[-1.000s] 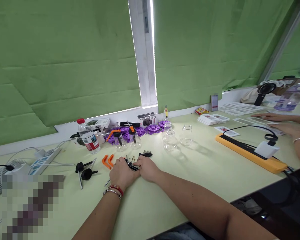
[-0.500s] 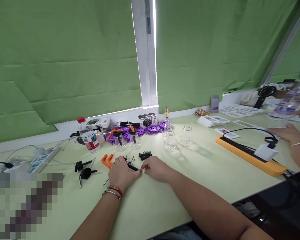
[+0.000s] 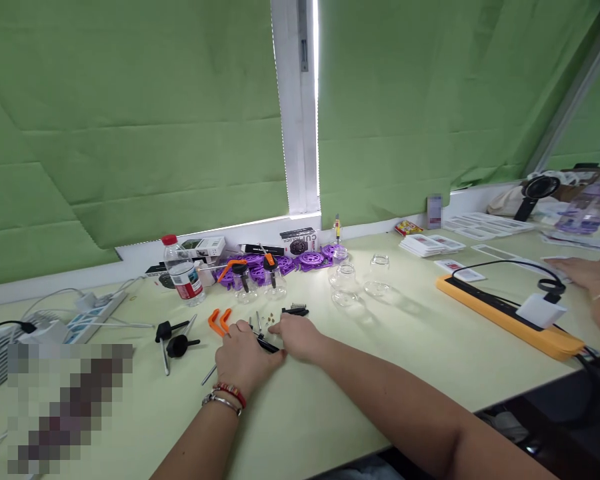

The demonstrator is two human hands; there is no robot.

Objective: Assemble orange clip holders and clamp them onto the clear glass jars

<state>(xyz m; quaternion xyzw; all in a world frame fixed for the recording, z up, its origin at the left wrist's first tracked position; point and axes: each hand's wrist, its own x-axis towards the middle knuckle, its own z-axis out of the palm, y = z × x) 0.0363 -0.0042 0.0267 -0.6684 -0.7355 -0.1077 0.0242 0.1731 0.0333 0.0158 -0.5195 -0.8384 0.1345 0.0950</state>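
A pale table bears golden bits and glass jars.

Hands at a slim black part

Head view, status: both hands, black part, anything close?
Left hand gripping black part. Right hand beside small brass-coloured bits, contact unclear. Orange pieces just beyond left hand; toothed black piece just beyond right.

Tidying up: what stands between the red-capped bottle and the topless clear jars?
Two black-topped jars, purple parts behind them, in the head view.
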